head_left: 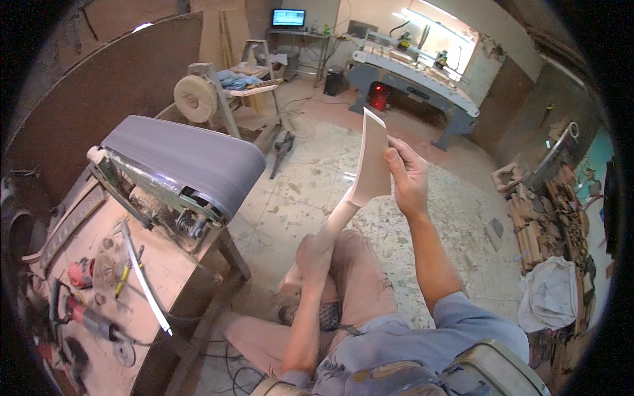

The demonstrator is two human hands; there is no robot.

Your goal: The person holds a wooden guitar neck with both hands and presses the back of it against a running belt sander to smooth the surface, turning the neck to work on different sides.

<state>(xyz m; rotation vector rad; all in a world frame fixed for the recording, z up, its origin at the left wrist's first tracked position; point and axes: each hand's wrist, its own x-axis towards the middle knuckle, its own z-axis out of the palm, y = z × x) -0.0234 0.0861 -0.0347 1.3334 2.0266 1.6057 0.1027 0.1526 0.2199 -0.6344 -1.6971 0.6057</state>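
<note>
My right hand (409, 178) grips a flat, slightly curved tan piece (371, 158) with a pale edge, holding it upright at centre. Below it runs a long, narrow pale piece (337, 221); I cannot tell whether the two are joined. My left hand (310, 257) is closed around that narrow piece over my lap, slightly blurred. Left of my hands stands a belt sander (178, 158) with a wide grey belt.
A workbench (165, 277) at left carries power tools. Behind are a wheel on a stand (195, 99), a monitor (288, 18) and a long grey machine (429, 79). Wood offcuts (535, 231) and a white sack (548, 297) lie at right; cables trail over the floor.
</note>
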